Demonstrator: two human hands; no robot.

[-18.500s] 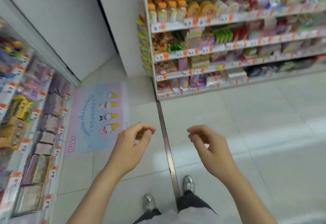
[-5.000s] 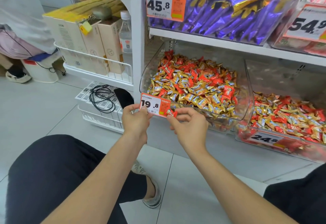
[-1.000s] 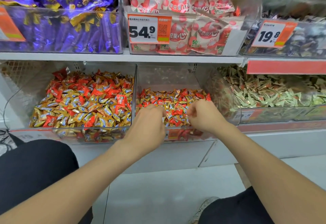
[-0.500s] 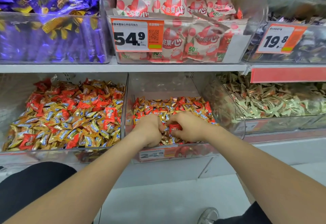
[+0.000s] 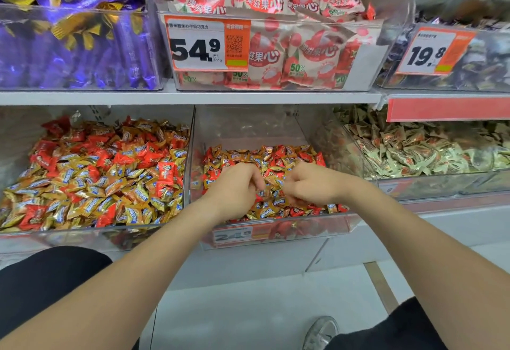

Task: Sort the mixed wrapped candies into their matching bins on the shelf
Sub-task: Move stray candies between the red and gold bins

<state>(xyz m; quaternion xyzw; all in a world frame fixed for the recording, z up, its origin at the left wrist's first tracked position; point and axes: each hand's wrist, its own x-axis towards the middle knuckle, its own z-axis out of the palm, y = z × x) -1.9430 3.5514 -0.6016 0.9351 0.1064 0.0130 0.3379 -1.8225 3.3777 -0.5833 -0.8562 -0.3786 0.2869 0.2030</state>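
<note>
On the lower shelf, the middle clear bin (image 5: 289,227) holds a shallow layer of mixed red and gold wrapped candies (image 5: 276,156). Both my hands are inside it, close together, palms down. My left hand (image 5: 234,192) has its fingers curled down into the pile, gripping candies. My right hand (image 5: 311,184) is curled like a fist around candies at its fingertips. The left bin (image 5: 82,235) is piled higher with the same red and gold candies (image 5: 96,178). The right bin (image 5: 441,187) holds pale cream-green wrapped candies (image 5: 414,153).
The upper shelf (image 5: 193,97) carries bins of purple candy (image 5: 69,46), pink-and-white bags (image 5: 289,51) behind a 54.9 tag, and dark candies (image 5: 485,60) behind a 19.8 tag. A 24.9 tag (image 5: 234,236) fronts the middle bin. My knees (image 5: 41,280) and one shoe (image 5: 320,333) are below.
In the last second both hands stayed in the middle bin and drew close together. Earlier I was walking the aisle, then pinching the 19.8 tag on the left bin.
</note>
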